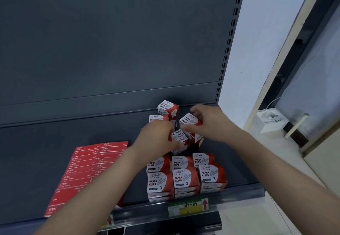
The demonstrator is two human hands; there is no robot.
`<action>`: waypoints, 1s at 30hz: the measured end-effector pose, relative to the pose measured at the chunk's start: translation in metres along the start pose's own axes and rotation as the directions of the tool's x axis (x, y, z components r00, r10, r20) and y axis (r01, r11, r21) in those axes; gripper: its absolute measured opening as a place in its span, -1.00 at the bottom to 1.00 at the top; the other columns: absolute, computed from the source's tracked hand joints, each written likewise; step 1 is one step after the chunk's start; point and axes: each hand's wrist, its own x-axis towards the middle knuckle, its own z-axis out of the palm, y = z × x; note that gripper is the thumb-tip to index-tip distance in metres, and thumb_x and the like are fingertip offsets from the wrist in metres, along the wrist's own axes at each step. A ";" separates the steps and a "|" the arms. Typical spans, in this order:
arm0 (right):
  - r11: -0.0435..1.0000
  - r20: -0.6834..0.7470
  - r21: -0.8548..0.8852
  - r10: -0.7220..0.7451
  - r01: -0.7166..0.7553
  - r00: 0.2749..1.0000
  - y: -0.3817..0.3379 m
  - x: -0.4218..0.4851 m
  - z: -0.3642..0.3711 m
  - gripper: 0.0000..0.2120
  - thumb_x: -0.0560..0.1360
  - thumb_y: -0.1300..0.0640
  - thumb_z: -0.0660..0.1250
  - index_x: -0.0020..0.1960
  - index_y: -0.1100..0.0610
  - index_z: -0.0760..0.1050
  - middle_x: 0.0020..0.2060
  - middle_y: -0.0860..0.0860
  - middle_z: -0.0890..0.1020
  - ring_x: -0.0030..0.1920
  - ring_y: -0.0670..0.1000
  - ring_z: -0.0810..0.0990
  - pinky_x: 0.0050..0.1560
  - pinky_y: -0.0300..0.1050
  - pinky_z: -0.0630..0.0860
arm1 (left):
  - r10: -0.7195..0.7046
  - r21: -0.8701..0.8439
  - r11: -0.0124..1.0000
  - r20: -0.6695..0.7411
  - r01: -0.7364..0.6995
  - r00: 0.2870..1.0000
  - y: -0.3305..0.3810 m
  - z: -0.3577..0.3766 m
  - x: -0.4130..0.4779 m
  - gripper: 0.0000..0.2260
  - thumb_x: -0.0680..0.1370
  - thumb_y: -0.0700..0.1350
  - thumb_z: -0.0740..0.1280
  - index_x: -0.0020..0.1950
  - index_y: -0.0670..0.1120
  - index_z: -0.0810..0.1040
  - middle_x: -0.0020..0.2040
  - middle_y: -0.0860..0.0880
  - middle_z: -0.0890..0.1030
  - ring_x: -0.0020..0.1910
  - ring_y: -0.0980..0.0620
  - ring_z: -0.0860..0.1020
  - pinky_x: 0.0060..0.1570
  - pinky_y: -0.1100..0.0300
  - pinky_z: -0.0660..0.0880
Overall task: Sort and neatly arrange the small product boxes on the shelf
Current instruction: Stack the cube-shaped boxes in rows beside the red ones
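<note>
Red-and-white paper clip boxes lie on the dark shelf. Several stand in tidy stacked rows near the front edge. Behind them is a loose pile, with one tilted box on top at the back. My left hand is closed around a turned box in the middle of the pile. My right hand grips another box just to its right, fingers over its top. Parts of the pile are hidden under both hands.
Flat red staple boxes lie in two overlapping columns on the left of the shelf. A price label sits on the front rail. The slotted upright bounds the shelf on the right; a white box sits on a ledge beyond.
</note>
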 end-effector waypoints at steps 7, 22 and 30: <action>0.990 -0.011 0.136 -0.039 0.040 0.999 0.019 -0.017 -0.023 -0.58 0.34 0.03 0.50 0.15 0.04 0.49 0.05 -0.08 0.64 -0.02 -0.12 0.60 0.02 -0.23 0.56 | 0.009 0.069 0.998 0.065 -0.013 0.998 0.003 0.009 0.005 -0.69 0.46 0.10 0.36 0.08 -0.06 0.49 0.00 0.00 0.58 -0.07 0.05 0.53 -0.15 0.19 0.44; 0.923 -0.023 0.381 -0.055 0.060 0.998 0.028 -0.035 -0.014 -0.81 0.41 -0.03 0.40 -0.04 0.03 0.54 -0.15 -0.10 0.65 -0.11 -0.10 0.63 -0.02 -0.12 0.60 | 0.041 -0.246 0.967 -0.098 -0.064 0.994 0.004 -0.022 -0.010 -0.70 0.39 0.09 0.46 0.05 -0.01 0.61 -0.04 0.06 0.61 -0.06 0.11 0.53 0.02 0.08 0.51; 0.903 0.097 0.429 -0.082 0.032 0.992 0.015 -0.027 -0.007 -0.85 0.43 -0.09 0.35 -0.04 -0.08 0.52 -0.12 -0.11 0.67 -0.11 -0.15 0.64 -0.02 -0.13 0.60 | 0.033 -0.375 0.925 -0.093 -0.066 0.995 0.006 -0.020 -0.016 -0.70 0.38 0.04 0.48 0.04 -0.02 0.55 -0.03 0.11 0.62 -0.07 0.17 0.57 -0.03 0.12 0.56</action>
